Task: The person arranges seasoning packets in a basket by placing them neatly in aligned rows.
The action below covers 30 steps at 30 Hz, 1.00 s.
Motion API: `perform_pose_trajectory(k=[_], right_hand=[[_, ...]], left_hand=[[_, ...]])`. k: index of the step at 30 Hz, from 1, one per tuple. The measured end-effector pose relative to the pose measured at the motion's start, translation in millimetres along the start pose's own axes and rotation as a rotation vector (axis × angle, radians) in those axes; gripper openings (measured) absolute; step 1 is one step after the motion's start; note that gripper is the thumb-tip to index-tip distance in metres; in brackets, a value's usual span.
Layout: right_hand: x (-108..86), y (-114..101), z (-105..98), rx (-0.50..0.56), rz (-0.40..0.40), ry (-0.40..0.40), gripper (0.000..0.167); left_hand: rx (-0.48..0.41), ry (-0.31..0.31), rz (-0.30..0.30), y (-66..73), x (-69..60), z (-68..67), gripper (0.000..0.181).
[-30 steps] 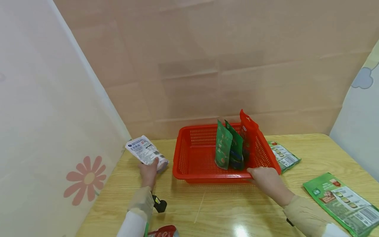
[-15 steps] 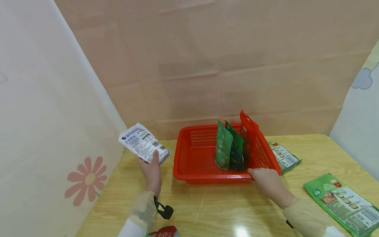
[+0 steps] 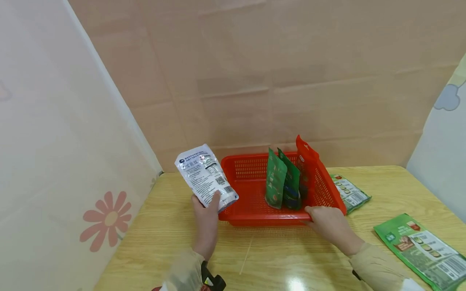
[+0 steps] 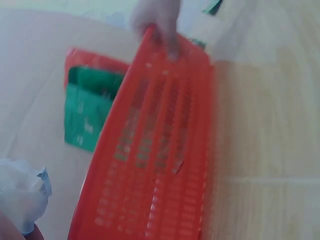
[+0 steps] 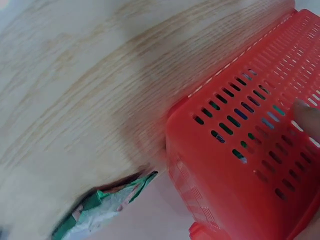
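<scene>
In the head view my left hand (image 3: 206,224) grips a white printed pouch (image 3: 207,176) by its lower end, thumb on the printed face. The pouch is raised and tilted, overlapping the left side of a red plastic basket (image 3: 247,217). My right hand (image 3: 333,226) holds the basket's near rim toward its right corner. Inside the basket, on the right, stand a green pouch (image 3: 275,180), a darker green pouch (image 3: 291,188) and a red pouch (image 3: 305,157). The left wrist view shows just an edge of the white pouch (image 4: 22,192).
A green-and-white pouch (image 3: 349,193) lies behind the basket's right side. Another larger green pouch (image 3: 422,246) lies flat at the table's right. Part of a red package (image 3: 205,287) peeks out by the left sleeve. A flowered wall covering (image 3: 109,220) borders the table (image 3: 251,258) on the left.
My left hand has lifted the white pouch off the table and carried it rightward to the basket's left edge. My right hand stays on the rim; the basket has hardly moved.
</scene>
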State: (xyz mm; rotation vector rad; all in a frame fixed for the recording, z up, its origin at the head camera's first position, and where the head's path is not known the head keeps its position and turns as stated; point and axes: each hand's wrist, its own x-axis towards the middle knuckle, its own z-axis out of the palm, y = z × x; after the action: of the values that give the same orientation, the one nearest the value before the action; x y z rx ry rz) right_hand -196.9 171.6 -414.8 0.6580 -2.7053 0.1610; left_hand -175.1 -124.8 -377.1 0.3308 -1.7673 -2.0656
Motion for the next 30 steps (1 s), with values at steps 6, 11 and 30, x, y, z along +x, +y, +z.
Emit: perform_pose_trajectory(k=[6, 11, 30], right_hand=[[-2.4, 3.3, -2.9, 0.072, -0.004, 0.024, 0.026], [-7.2, 8.1, -3.0, 0.147, -0.053, 0.090, 0.037], [-1.9, -64.6, -72.9, 1.180, 0.359, -0.282, 0.059]], left_hand=[[0.041, -0.193, 0.039, -2.9, -22.2, 11.5, 0.053], [0.017, -0.316, 0.032, -3.7, -35.2, 19.4, 0.055], [0.492, -0.291, 0.403, -7.0, -63.3, 32.5, 0.047]])
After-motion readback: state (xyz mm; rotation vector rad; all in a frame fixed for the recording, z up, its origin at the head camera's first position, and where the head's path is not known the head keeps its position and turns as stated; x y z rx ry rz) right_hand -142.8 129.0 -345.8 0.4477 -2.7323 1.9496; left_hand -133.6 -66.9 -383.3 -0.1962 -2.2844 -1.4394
